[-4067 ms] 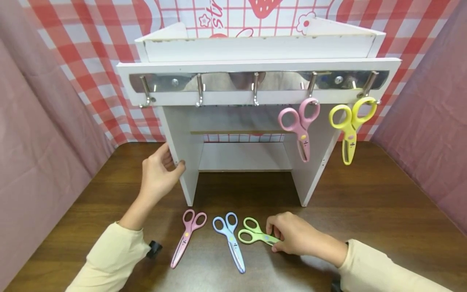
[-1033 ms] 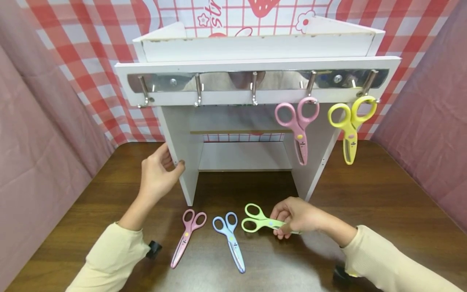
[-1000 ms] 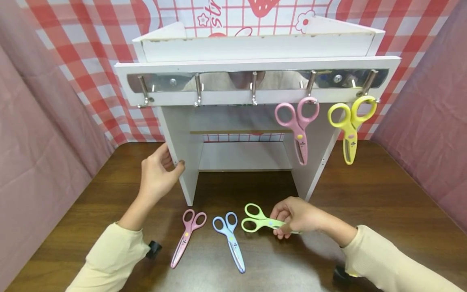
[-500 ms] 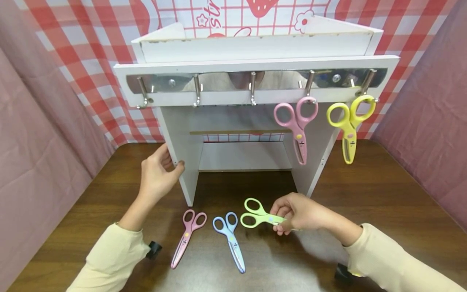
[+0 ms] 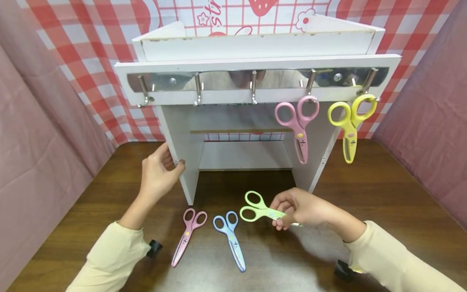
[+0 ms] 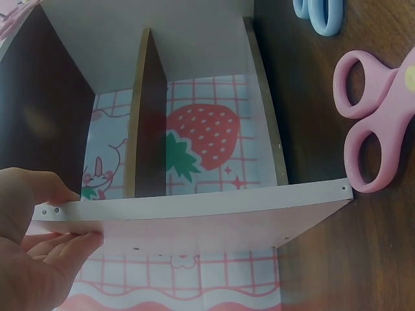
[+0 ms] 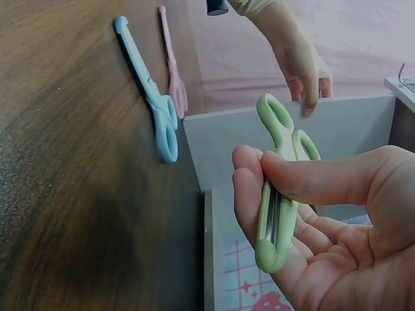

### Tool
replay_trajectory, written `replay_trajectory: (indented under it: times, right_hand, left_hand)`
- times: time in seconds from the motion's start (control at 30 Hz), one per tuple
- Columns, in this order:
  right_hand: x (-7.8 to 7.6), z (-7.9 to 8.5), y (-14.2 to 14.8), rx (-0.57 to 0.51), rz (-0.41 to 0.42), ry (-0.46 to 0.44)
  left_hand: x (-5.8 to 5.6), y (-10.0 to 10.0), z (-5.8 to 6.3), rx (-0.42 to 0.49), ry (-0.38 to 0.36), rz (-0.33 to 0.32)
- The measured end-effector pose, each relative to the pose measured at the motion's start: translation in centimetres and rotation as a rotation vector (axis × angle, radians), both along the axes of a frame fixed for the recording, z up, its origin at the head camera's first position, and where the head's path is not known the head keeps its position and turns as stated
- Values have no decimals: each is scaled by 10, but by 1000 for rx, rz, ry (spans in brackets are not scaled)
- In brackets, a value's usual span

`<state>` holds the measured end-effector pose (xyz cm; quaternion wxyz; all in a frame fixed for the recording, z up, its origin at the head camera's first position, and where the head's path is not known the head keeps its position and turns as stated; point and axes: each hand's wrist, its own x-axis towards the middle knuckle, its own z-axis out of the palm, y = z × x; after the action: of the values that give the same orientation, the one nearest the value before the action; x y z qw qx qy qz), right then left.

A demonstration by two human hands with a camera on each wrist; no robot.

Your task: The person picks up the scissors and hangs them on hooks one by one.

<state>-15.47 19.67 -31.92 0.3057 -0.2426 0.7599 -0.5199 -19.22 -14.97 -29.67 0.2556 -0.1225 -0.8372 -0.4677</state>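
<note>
My right hand (image 5: 303, 207) pinches green scissors (image 5: 258, 210) by the blade end, handle loops pointing left, raised over the table. The right wrist view shows the thumb pressed on the green scissors (image 7: 279, 207) with fingers behind. My left hand (image 5: 158, 172) grips the front edge of the left side panel (image 6: 214, 204) of a white shelf unit (image 5: 251, 46), thumb on one face and fingers on the other. Pink scissors (image 5: 187, 235) and blue scissors (image 5: 230, 239) lie on the table in front. From the hook rail (image 5: 226, 97) hang another pair of pink scissors (image 5: 300, 129) and yellow scissors (image 5: 350, 127).
Three hooks on the left of the rail, such as the middle hook (image 5: 254, 89), bear nothing. Behind the unit hangs a red checked cloth (image 5: 91, 52). Pink curtains (image 5: 43, 101) flank the brown table (image 5: 383, 194) on both sides.
My right hand picked the green scissors up off the table and has moved them slightly right and up toward the unit. My left hand stays on the panel.
</note>
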Motion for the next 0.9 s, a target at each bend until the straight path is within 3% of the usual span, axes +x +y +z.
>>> replay_trajectory:
  times: [0.4, 0.9]
  right_hand:
    - [-2, 8, -1, -36, -16, -51]
    - [0, 24, -6, -63, -40, 37]
  left_hand:
    - [0, 0, 0, 12, 8, -14]
    - [0, 0, 0, 22, 6, -27]
